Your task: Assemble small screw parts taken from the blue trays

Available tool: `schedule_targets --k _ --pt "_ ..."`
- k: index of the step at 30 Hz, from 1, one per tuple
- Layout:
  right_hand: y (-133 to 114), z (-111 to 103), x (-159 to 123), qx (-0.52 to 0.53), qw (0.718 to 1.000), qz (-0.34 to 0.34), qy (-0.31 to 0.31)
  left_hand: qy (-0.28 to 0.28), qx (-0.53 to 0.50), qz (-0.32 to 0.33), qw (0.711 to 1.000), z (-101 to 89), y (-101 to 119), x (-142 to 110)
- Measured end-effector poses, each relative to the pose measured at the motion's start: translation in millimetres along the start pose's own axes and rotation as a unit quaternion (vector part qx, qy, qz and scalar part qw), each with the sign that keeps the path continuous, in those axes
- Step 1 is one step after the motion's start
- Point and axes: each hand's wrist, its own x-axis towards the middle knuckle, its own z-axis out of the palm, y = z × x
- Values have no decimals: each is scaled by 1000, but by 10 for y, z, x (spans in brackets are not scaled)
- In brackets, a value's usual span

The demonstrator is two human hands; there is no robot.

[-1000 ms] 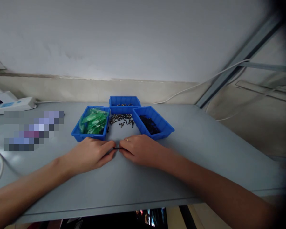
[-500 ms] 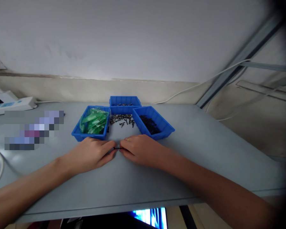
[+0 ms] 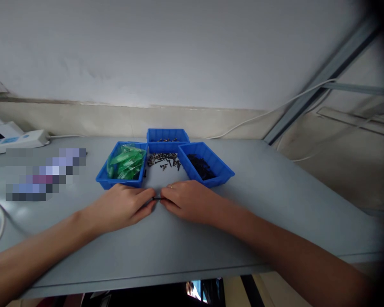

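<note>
Fingertip to fingertip, my left hand (image 3: 129, 205) and my right hand (image 3: 187, 200) pinch a thin dark screw (image 3: 158, 198) between them, just above the grey table. Its ends are hidden in the fingers, and a ring shows on my right hand. Behind my left hand stands a blue bin (image 3: 104, 183) with green plastic bags (image 3: 126, 163) in it. A second blue bin (image 3: 222, 170), tilted in line, holds dark small parts (image 3: 201, 166) behind my right hand. Loose screws (image 3: 163, 160) lie in a pile between the two bins.
At the back a third blue bin (image 3: 166, 147) holds brassy small parts. To the left are a white power strip (image 3: 22, 140), a blurred-out object (image 3: 48, 175) and a white cable (image 3: 1, 221). A metal frame post (image 3: 307, 98) rises at the right. Below the front edge a lit screen (image 3: 200, 292) shows.
Both hands stay in the same place with the screw between them. Only the picture on the screen below the table differs.
</note>
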Motion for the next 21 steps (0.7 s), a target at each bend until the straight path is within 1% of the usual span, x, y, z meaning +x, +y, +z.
schedule_targets --k 7,14,21 --pt "9 15 -6 3 1000 -5 4 -22 -5 -8 1000 -24 11 10" --pt "4 -2 -3 1 1000 -2 -4 -23 -4 -9 1000 -23 11 9" --pt "-7 -3 -2 6 1000 -5 -1 -51 10 -23 998 -32 21 21"
